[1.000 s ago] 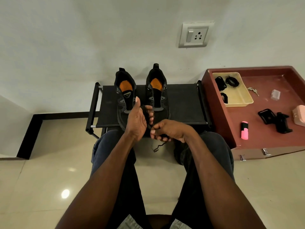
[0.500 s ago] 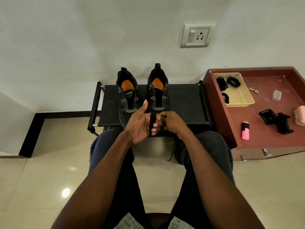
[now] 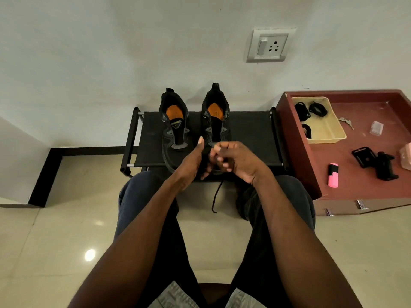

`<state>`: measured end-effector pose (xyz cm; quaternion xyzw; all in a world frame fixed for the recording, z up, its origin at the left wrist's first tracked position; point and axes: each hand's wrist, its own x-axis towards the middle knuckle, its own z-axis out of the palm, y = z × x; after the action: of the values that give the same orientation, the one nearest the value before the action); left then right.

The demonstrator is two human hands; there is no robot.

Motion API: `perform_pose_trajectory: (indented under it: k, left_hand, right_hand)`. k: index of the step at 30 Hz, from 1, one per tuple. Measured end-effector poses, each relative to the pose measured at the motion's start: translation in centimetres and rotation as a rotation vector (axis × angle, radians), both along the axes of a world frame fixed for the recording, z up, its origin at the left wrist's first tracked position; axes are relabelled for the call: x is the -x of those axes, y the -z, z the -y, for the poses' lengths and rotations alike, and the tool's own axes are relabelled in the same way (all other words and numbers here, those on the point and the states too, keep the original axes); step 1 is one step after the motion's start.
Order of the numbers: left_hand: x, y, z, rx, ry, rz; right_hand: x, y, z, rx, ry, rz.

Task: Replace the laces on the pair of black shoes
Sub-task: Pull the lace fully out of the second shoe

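Note:
Two black shoes with orange insoles stand side by side on a low black rack (image 3: 249,138), the left shoe (image 3: 173,121) and the right shoe (image 3: 215,116), both without laces through their eyelets. My left hand (image 3: 193,161) and my right hand (image 3: 235,161) meet just in front of the shoes' toes. Between them they hold a black lace (image 3: 215,196), wound around the left hand's fingers. The right hand pinches the lace near the left fingers. One loose end hangs down between my knees.
A dark red low table (image 3: 367,174) stands at the right with a beige tray (image 3: 329,132) holding coiled black laces, keys, a pink marker (image 3: 333,177) and a black phone holder (image 3: 375,163). A wall with a socket is behind the rack. Tiled floor lies below.
Both hands have risen slightly toward the shoes' toes. The right hand moved up from below the left hand to beside it, and the lace's hanging end now dangles longer.

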<state>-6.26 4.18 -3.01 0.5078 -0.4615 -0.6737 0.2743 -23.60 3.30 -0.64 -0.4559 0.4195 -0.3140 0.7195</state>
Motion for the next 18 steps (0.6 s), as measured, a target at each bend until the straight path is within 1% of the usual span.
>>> perform_pose_trajectory:
  k: [2,4,6,8,10,12,15,17,18]
  left_hand:
    - [-0.2,0.0,-0.3,-0.086,0.079,-0.010]
    - [-0.5,-0.2,-0.4,-0.128,0.161,-0.094]
    - [-1.0,-0.5,-0.5,-0.167,0.222,-0.218]
    - [-1.3,-0.9,-0.5,-0.197,0.247,-0.327]
    - [-1.4,-1.3,-0.5,-0.214,0.233,-0.426]
    - [-1.4,-1.4,-0.4,-0.210,0.169,-0.531]
    - [-1.4,-1.4,-0.2,-0.167,-0.047,-0.683]
    - [-1.6,-1.2,-0.1,-0.121,-0.215,-0.720]
    - [-1.6,-1.0,0.0,-0.099,-0.286,-0.707]
  right_hand:
    - [0.2,0.2,0.5,0.008,0.209,0.132]
    - [0.2,0.7,1.0,0.023,0.344,0.113]
    - [-0.2,1.3,1.2,0.036,0.409,-0.026]
    - [-0.7,1.8,1.2,0.043,0.399,-0.234]
    - [-1.1,2.0,0.9,0.054,0.291,-0.438]
    - [-1.5,2.0,0.4,0.072,0.116,-0.570]
    - [-2.2,1.6,-0.4,0.045,-0.163,-0.666]
    - [-2.7,1.3,-0.9,0.059,-0.333,-0.663]
    - [-2.8,1.2,-1.0,0.058,-0.389,-0.634]
